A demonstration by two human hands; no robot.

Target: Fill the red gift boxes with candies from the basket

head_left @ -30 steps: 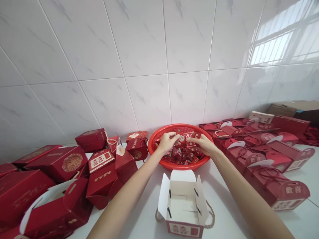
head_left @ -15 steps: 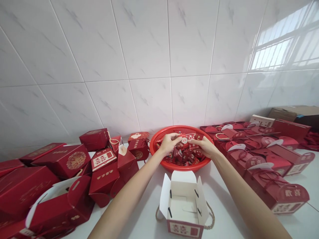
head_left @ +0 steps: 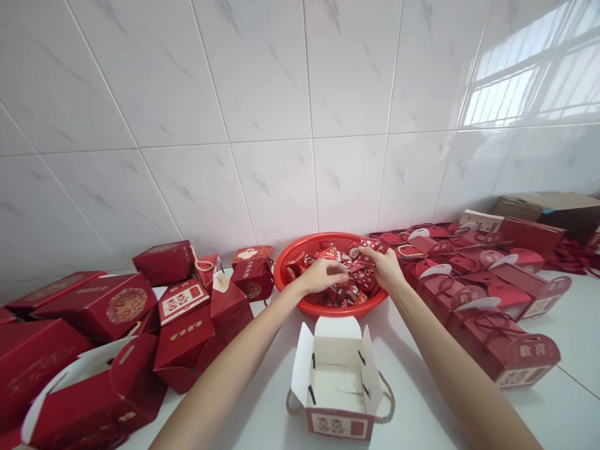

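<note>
An oval red plastic basket (head_left: pixel 304 307) stands near the wall, filled with red wrapped candies (head_left: pixel 349 292). Over its left part is my left hand (head_left: pixel 324 275), its fingers curled together above the candies; what they hold, if anything, is hidden. At the basket's right side my right hand (head_left: pixel 384 265) pinches a red patterned packet (head_left: pixel 374 245). In front of the basket, between my forearms, an open box (head_left: pixel 338 384) with white inside walls, raised flaps and rope handles shows a bare interior.
Dark red gift boxes (head_left: pixel 185 334) are piled on the left. Rows of closed red boxes (head_left: pixel 510 350) with cord handles line the right side. A cardboard box (head_left: pixel 557 203) sits at the back right, against the tiled wall (head_left: pixel 272 81).
My hands have moved apart; the left is lower over the candies, and the right has shifted toward the basket's right rim with a packet. The whole view has shifted slightly.
</note>
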